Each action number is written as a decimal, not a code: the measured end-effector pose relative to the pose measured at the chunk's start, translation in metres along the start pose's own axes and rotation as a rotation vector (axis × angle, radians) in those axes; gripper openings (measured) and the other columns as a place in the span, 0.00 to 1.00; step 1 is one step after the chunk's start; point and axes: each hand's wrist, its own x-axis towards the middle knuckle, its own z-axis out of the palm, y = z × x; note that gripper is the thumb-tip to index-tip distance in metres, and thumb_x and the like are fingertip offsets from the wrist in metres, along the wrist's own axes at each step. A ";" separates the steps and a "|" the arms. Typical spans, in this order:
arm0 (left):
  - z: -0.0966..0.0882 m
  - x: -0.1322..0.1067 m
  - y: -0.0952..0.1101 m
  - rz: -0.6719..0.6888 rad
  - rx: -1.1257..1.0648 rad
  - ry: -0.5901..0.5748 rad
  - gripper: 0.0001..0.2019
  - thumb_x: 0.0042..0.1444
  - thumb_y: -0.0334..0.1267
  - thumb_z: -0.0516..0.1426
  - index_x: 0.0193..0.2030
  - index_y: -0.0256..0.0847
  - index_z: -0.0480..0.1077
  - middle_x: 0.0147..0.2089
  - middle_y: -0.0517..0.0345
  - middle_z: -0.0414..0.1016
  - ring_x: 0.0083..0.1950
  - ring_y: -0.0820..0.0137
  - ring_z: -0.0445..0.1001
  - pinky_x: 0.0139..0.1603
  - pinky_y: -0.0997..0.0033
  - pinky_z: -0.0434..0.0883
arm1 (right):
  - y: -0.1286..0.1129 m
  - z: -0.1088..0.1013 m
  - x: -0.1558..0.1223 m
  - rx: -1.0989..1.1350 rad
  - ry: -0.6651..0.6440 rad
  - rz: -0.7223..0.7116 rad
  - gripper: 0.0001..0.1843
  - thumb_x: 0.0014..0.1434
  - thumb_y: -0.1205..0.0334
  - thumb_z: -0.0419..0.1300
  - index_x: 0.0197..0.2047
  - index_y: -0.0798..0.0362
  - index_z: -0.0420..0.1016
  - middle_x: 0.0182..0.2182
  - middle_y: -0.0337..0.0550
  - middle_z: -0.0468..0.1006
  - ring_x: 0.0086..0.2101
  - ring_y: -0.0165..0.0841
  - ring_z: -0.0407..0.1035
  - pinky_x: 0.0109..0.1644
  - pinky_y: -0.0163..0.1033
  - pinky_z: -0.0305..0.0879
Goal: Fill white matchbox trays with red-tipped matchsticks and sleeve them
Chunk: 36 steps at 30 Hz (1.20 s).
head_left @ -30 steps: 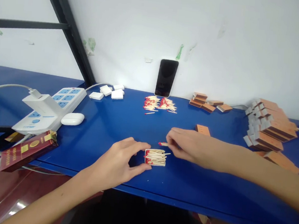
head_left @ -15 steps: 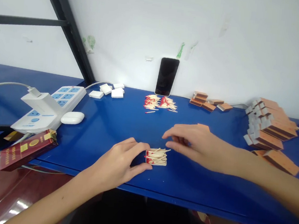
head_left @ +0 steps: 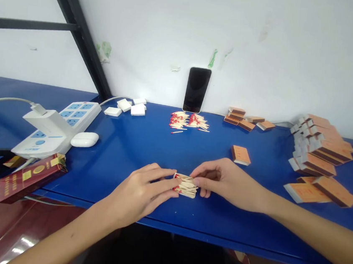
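Note:
A small white matchbox tray (head_left: 191, 195) full of red-tipped matches (head_left: 186, 185) lies on the blue table near its front edge. My left hand (head_left: 145, 191) grips the tray's left end between thumb and fingers, one finger resting over the match heads. At the tray's right end, my right hand (head_left: 222, 179) has thumb and forefinger closed on the bare ends of the matches, its other fingers curled beneath. Just beyond that hand sits an orange matchbox sleeve (head_left: 241, 154). Two heaps of loose matches (head_left: 179, 119) lie farther back.
A phone (head_left: 197, 90) leans on the wall. Orange matchboxes (head_left: 326, 143) are stacked at right, with a smaller group (head_left: 239, 117) at the back. White trays (head_left: 138, 110), a power strip (head_left: 80, 115), a white earbud case (head_left: 85, 139) and a dark red carton (head_left: 33, 178) are on the left.
My right hand has come down and left onto the tray's right end, uncovering the orange matchbox sleeve behind it. A finger of my left hand now lies over the matches.

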 end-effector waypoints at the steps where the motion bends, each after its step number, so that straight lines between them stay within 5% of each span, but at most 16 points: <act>1: 0.000 0.001 0.000 -0.042 -0.016 -0.003 0.14 0.63 0.36 0.59 0.53 0.36 0.73 0.47 0.48 0.80 0.42 0.66 0.78 0.43 0.64 0.77 | 0.000 0.001 0.000 0.010 -0.001 0.007 0.18 0.58 0.48 0.64 0.41 0.56 0.79 0.25 0.41 0.79 0.27 0.31 0.74 0.35 0.37 0.72; 4: 0.000 0.002 -0.001 -0.138 -0.053 0.015 0.18 0.61 0.40 0.61 0.55 0.34 0.72 0.42 0.50 0.81 0.37 0.68 0.77 0.39 0.68 0.77 | 0.003 0.002 0.002 0.065 -0.010 0.027 0.20 0.57 0.47 0.65 0.42 0.56 0.79 0.27 0.43 0.80 0.27 0.31 0.75 0.34 0.37 0.74; 12: -0.001 0.004 -0.001 -0.034 -0.033 0.012 0.08 0.63 0.33 0.58 0.45 0.37 0.78 0.45 0.49 0.79 0.41 0.67 0.76 0.42 0.66 0.75 | 0.000 0.000 0.007 0.079 -0.044 0.059 0.22 0.55 0.46 0.66 0.41 0.58 0.78 0.28 0.44 0.81 0.27 0.32 0.76 0.33 0.37 0.76; 16: -0.004 0.008 0.000 -0.150 -0.113 -0.065 0.10 0.65 0.35 0.56 0.47 0.40 0.78 0.43 0.50 0.75 0.41 0.69 0.73 0.38 0.70 0.73 | -0.004 -0.002 0.010 -0.004 -0.053 0.026 0.19 0.56 0.48 0.65 0.40 0.57 0.78 0.23 0.40 0.78 0.23 0.29 0.72 0.26 0.34 0.72; 21: -0.006 0.021 -0.001 -0.346 -0.266 -0.162 0.13 0.61 0.44 0.61 0.50 0.43 0.77 0.32 0.60 0.74 0.30 0.75 0.69 0.32 0.75 0.68 | -0.009 -0.002 0.008 -0.042 -0.038 0.046 0.19 0.58 0.50 0.65 0.45 0.56 0.77 0.24 0.40 0.79 0.24 0.32 0.75 0.29 0.36 0.74; 25: -0.006 0.029 -0.004 -0.344 -0.285 -0.278 0.13 0.63 0.43 0.58 0.52 0.44 0.77 0.30 0.61 0.73 0.28 0.76 0.68 0.29 0.77 0.65 | -0.010 -0.006 0.001 -0.001 -0.096 0.039 0.20 0.60 0.50 0.62 0.46 0.58 0.78 0.30 0.45 0.82 0.30 0.34 0.78 0.36 0.39 0.77; 29: -0.005 0.028 -0.007 -0.294 -0.293 -0.276 0.13 0.66 0.41 0.55 0.52 0.45 0.78 0.34 0.58 0.75 0.32 0.75 0.73 0.33 0.76 0.67 | -0.005 -0.011 0.004 0.089 -0.197 0.053 0.20 0.60 0.53 0.63 0.49 0.59 0.76 0.36 0.49 0.83 0.35 0.35 0.79 0.43 0.41 0.77; 36: -0.004 0.022 -0.007 -0.256 -0.278 -0.274 0.15 0.68 0.39 0.52 0.57 0.45 0.74 0.36 0.56 0.74 0.36 0.73 0.73 0.37 0.75 0.69 | -0.001 -0.019 0.018 0.126 -0.302 0.098 0.22 0.54 0.51 0.68 0.46 0.59 0.77 0.32 0.46 0.82 0.29 0.33 0.77 0.31 0.37 0.76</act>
